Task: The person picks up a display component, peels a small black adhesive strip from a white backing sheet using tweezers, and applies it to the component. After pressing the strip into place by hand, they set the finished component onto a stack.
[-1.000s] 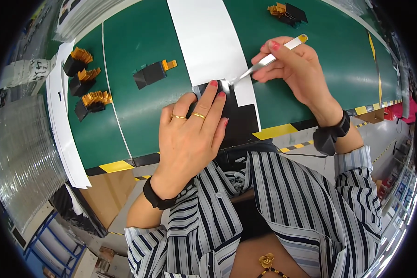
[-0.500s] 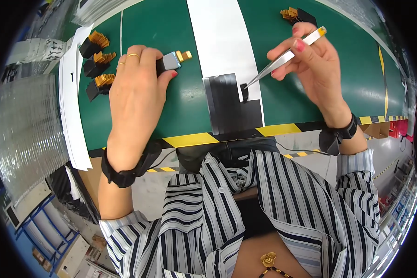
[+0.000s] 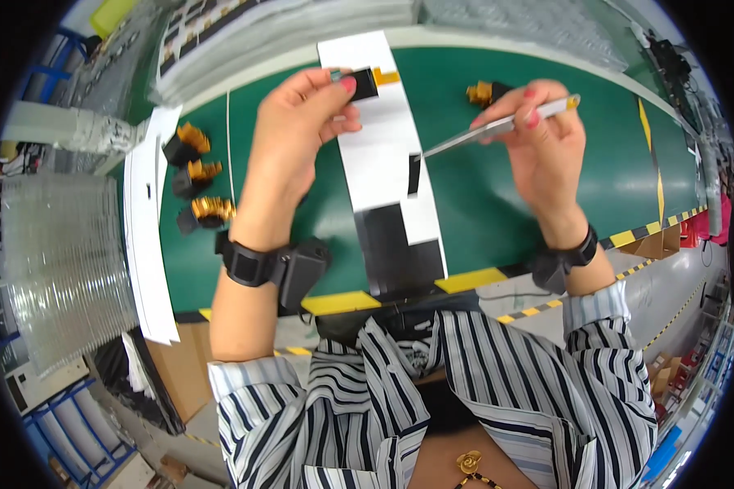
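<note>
My left hand is closed on a small black display module with a gold flex cable, pinched between thumb and fingers above the far part of a white paper strip. My right hand grips silver tweezers, slanting down to the left. At their tips is a narrow black adhesive piece, in front of the white paper; whether it touches the paper I cannot tell. A black sheet with a cut-out corner lies on the near end of the paper.
Several black modules with gold flex cables stand on the green mat at the left; another module lies behind my right hand. White sheets hang at the table's left edge. Yellow-black tape marks the near edge.
My left hand has lifted the display module, moved right over the paper and turned its black face into view. The tweezers have drawn the black piece away from the black sheet. The view has shifted.
</note>
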`<state>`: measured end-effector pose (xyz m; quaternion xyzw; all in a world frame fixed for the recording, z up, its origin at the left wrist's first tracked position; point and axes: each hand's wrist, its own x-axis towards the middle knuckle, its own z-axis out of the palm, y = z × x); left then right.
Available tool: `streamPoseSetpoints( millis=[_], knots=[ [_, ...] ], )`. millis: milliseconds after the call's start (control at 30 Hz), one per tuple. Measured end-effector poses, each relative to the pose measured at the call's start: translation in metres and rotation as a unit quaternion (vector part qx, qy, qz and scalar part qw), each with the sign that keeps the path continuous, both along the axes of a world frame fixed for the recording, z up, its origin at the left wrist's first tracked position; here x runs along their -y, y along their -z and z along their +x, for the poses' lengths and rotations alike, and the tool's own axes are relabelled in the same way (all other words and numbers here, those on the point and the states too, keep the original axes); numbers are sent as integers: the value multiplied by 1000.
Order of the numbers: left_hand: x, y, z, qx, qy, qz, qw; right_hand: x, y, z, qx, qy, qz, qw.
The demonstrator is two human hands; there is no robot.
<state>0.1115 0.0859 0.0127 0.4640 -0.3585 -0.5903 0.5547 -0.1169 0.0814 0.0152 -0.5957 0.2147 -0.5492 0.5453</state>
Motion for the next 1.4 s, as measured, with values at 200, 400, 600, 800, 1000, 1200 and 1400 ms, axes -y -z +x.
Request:
streamPoseSetpoints(
  millis=[200,400,600,800,1000,1200,1400],
  knots=[
    [-7,7,-7,22,15,19,999,0,-2,-5,-9,48,4,999],
    [-15,6,-15,-5,49,9,999,5,2,-2,-31,38,-8,999],
    [-20,7,-16,-3,69,20,997,9,7,-1,-34,73,0,997],
    [-21,8,-18,-2,77,34,996,9,8,-1,-8,86,9,996],
    [-22,6,-18,10,83,42,996,10,7,-3,-19,89,5,996],
    [-22,6,-18,6,80,43,996,9,6,-2,-22,94,14,995],
    [-23,5,-20,1,84,45,995,9,6,-2,-16,98,25,995]
  ],
)
